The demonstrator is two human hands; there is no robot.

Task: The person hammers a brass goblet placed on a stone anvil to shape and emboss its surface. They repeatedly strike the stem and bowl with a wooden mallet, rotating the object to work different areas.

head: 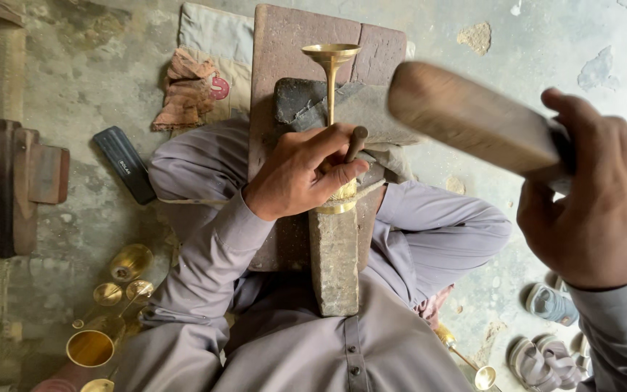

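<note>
My left hand grips a brass goblet-like piece lying along a stone block between my knees, and pinches a short dark metal punch against it. The piece's flared cup points away from me, and its lower brass band shows under my palm. My right hand is raised at the right, closed around a wooden mallet that is blurred with motion, above and to the right of the punch.
A wooden board and a dark iron block lie beyond the stone. Several brass cups sit on the floor at the lower left. A black case, wooden blocks, cloth and sandals surround me.
</note>
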